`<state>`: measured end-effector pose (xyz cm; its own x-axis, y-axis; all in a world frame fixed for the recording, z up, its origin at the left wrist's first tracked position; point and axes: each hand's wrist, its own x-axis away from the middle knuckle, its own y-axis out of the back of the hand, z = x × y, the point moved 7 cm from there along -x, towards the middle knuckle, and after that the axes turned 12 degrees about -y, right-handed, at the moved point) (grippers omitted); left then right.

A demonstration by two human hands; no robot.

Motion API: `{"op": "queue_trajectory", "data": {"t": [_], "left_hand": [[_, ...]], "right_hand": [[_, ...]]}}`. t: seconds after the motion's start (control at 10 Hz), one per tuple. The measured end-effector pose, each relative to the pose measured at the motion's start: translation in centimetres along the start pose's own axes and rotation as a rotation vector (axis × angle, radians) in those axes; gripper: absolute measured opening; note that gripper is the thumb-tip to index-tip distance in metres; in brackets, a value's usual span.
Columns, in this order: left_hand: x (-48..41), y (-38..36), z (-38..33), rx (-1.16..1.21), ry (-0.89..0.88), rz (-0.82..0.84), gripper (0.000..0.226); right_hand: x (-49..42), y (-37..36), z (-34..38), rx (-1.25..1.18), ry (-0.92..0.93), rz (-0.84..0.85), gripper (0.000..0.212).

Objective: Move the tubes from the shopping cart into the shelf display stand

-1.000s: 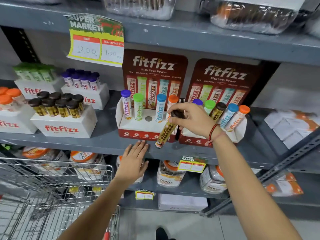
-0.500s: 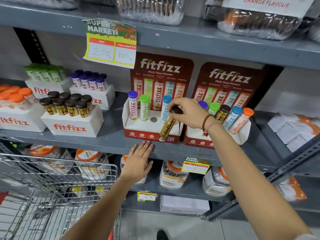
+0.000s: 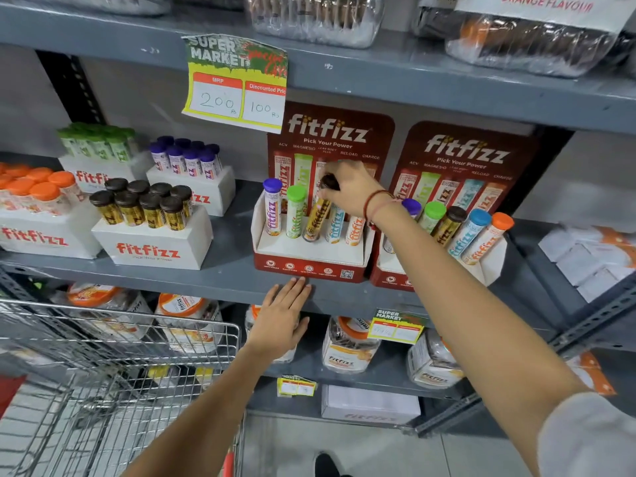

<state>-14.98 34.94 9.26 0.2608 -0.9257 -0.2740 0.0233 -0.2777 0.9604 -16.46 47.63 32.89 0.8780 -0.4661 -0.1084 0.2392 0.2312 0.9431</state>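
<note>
A grey metal supermarket shelf (image 3: 213, 273) fills the view from the head camera, stacked with white Fitfizz boxes of capped tubes, and a yellow price tag (image 3: 237, 91) hangs from the shelf above. Near the shelf's front edge stands a red display stand (image 3: 309, 268), with a second stand (image 3: 447, 235) just beside it on the right. The right hand (image 3: 351, 192) is closed around the dark cap of a gold tube (image 3: 315, 220), whose foot sits at the middle slot, between the green-capped tube (image 3: 296, 211) and the blue tube (image 3: 335, 225). It leans slightly. The left hand (image 3: 280, 318) lies open and flat against the shelf's front edge, gripping nothing. The wire shopping cart (image 3: 120, 356) stands at lower left. If the foot misses the hole or is pushed in crooked, I reckon the light cardboard stand could shift back or the neighbouring tubes could tip over.
</note>
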Motion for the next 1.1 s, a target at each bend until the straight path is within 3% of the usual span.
{"op": "queue_trajectory", "data": {"t": [0.6,0.8,1.1], "left_hand": [[0.0,0.0,0.1,0.018,-0.004,0.031,0.057],[0.3,0.2,0.1,0.039,-0.012,-0.001,0.055],[-3.7,6.9,1.0,0.222,0.007,-0.071,0.035]], "right_hand": [[-1.8,-3.1,0.2,0.231,-0.044,0.11,0.039],[-1.1,-3.1,0.1,0.214,-0.049,-0.004,0.038],[3.2,-0.3,-0.1,-0.055,0.002,-0.29,0.028]]}}
